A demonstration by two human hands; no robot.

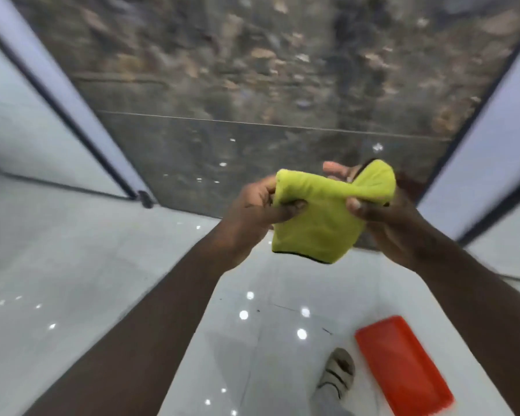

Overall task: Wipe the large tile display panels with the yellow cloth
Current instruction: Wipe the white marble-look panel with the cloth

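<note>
A dark panel [252, 85] of mottled brown and grey stone pattern fills the upper middle of the view. It is blurred, with one thin horizontal joint line across it. A glossy white floor [267, 340] spreads below, dotted with small reflected lights. A pale left panel [27, 130] and a pale right panel [493, 130] flank the dark one, each set off from it by a dark frame edge.

Two bare forearms reach up from the bottom corners, the left arm [132, 325] and the right arm [478, 310], and they meet in front of the lower part of the dark panel.

A flat red slab [403, 364] with rounded corners lies on the floor at lower right.

The cloth [321, 217], yellow-green with a dark hem along its lower edge, is held up in the air between both hands, in front of the bottom of the dark panel. Whether it touches the panel cannot be told. It is folded or bunched, with a rounded fold standing up at its upper right.

The left hand [252, 211] pinches the cloth's upper left corner between its thumb and curled fingers. The right hand [385, 223] grips the right side, thumb pressed on the front and fingers [333, 169] showing behind the cloth's top edge.

A foot in a pale sandal [339, 373] stands on the floor just left of the slab. A small dark fitting [144, 199] sits at the foot of the left frame.
</note>
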